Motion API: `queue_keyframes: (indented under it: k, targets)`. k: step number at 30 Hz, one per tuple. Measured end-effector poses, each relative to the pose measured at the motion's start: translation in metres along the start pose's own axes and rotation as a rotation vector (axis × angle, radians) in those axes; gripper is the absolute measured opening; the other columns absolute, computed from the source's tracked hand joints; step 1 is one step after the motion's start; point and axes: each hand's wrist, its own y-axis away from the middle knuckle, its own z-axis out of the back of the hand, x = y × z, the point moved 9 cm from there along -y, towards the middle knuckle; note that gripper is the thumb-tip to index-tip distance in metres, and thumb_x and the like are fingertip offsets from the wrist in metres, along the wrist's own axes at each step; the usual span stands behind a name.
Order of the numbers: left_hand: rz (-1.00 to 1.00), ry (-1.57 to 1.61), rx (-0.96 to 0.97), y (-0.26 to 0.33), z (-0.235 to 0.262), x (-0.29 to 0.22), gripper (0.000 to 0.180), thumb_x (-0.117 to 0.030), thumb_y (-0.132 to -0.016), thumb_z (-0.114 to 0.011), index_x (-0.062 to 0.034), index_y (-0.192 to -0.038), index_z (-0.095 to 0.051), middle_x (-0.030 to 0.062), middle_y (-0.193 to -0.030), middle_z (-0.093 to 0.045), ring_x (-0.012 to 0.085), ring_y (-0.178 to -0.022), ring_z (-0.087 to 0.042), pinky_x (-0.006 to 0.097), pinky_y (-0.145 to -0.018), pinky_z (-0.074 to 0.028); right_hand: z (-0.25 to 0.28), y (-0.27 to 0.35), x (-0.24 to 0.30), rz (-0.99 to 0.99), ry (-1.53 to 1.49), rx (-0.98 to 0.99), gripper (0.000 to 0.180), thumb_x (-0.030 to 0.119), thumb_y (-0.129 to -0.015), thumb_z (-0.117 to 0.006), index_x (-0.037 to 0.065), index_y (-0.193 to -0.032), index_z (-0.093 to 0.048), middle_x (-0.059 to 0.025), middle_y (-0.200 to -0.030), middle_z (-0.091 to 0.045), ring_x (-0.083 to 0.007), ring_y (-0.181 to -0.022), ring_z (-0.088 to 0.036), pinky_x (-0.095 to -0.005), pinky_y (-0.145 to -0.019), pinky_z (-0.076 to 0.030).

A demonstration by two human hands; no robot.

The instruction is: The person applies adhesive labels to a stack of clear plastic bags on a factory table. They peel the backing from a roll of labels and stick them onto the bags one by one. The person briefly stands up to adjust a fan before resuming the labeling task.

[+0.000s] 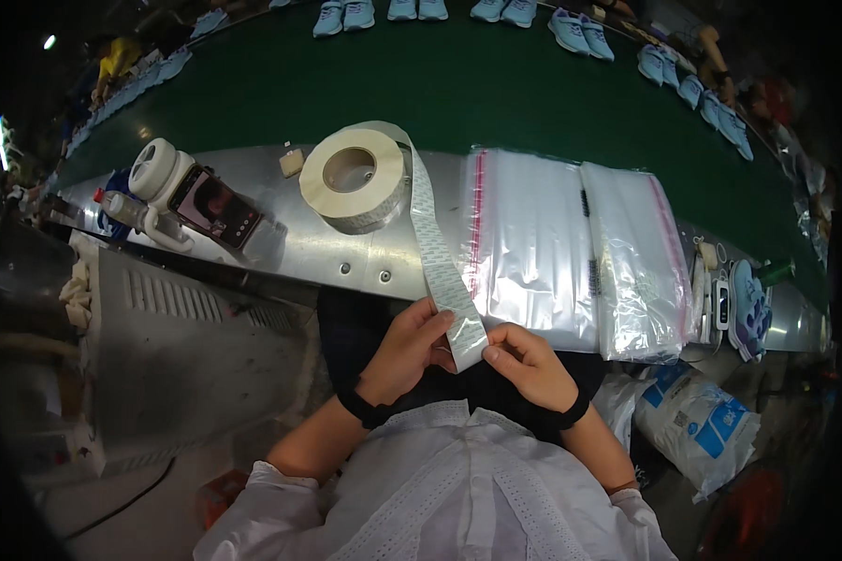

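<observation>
A large roll of stickers [380,198] lies on the metal ledge, its pale strip [430,238] pulled out toward me. My left hand [413,344] grips the strip near its free end, thumb on top. At the strip's right edge, my right hand [530,363] pinches the end between thumb and forefinger. The rest of the right fingers are curled and partly hidden. Just beyond my right hand lie two stacks of clear plastic bags, the left stack [533,252] and the right stack [634,266], both with pink edge strips.
Beyond the ledge [281,262] runs a green conveyor belt [253,93] with pairs of light-blue sneakers [580,33]. To the left stand a phone [213,208], a white mug [154,170] and a charger plug [292,163]. A single shoe [748,313] sits at the right.
</observation>
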Motion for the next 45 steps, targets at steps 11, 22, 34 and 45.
queue_keyframes:
  k: [11,22,34,45]
  targets:
    - [-0.829,-1.196,-0.320,0.046,-0.019,-0.055,0.025,-0.013,-0.077,-0.065,-0.0047,-0.099,-0.058,0.0095,-0.092,-0.055,0.0261,-0.081,-0.055,0.032,-0.070,-0.046,-0.008,-0.024,0.003,0.135,0.095,-0.161,0.007,0.006,-0.082,-0.062,0.000,-0.080,-0.059,0.0004,-0.068,-0.052,-0.0055,-0.062,-0.045,-0.0207,-0.056,-0.037]
    - [-0.516,-0.666,-0.309,0.020,0.023,-0.053,0.013,-0.011,-0.085,-0.059,0.0020,-0.087,-0.061,0.0047,-0.082,-0.059,0.0071,-0.067,-0.053,0.021,-0.058,-0.043,-0.006,-0.033,0.003,0.127,0.229,-0.230,0.015,0.010,-0.078,-0.067,0.000,-0.072,-0.059,-0.0027,-0.064,-0.050,-0.0092,-0.057,-0.043,-0.0239,-0.053,-0.036]
    - [-0.400,-0.252,0.126,-0.077,-0.038,-0.021,0.037,-0.031,-0.097,-0.040,-0.0067,-0.123,-0.049,-0.0001,-0.092,-0.050,0.0080,-0.080,-0.048,0.023,-0.075,-0.042,0.063,-0.026,0.012,0.232,1.367,-0.718,0.036,0.031,-0.074,-0.067,0.002,-0.087,-0.050,-0.0152,-0.086,-0.050,-0.0354,-0.086,-0.049,-0.0452,-0.070,-0.043]
    - [-0.253,0.280,-0.005,-0.104,-0.002,0.019,0.032,-0.027,-0.094,-0.046,-0.0014,-0.113,-0.046,0.0056,-0.098,-0.048,0.0182,-0.093,-0.060,0.027,-0.078,-0.049,0.043,-0.040,0.018,0.264,1.338,-0.566,0.033,0.033,-0.084,-0.055,0.000,-0.080,-0.056,-0.0207,-0.081,-0.055,-0.0375,-0.081,-0.052,-0.0468,-0.072,-0.042]
